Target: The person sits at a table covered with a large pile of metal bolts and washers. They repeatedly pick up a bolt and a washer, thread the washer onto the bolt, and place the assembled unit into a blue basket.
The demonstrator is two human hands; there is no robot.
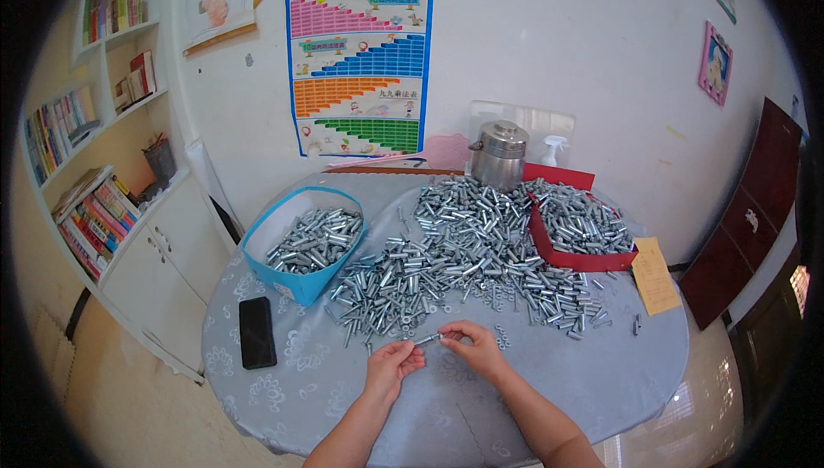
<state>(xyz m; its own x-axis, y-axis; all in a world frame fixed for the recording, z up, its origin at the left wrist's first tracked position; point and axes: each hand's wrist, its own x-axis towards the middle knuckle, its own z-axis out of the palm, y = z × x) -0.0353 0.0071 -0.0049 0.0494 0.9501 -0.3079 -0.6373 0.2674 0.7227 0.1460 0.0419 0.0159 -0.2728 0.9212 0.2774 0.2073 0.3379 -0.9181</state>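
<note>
My left hand point(393, 367) and my right hand point(474, 348) meet near the table's front edge. Between their fingertips they hold a slim silver metal bolt point(426, 339), slightly tilted, its left end in a pinch of the left fingers. The right thumb and fingers close on its other end, so that tip is partly hidden. Just beyond the hands spreads a large heap of loose bolts and metal sleeves point(468, 241). Small nuts or washers point(502, 337) lie by the right hand.
A blue-rimmed box point(302, 286) of metal pieces stands left, a red box point(584, 259) of them right. A black phone point(257, 333) lies front left. A steel jug point(499, 156), a spray bottle point(554, 150) and a yellow paper point(656, 277) are also on the grey tablecloth point(335, 399).
</note>
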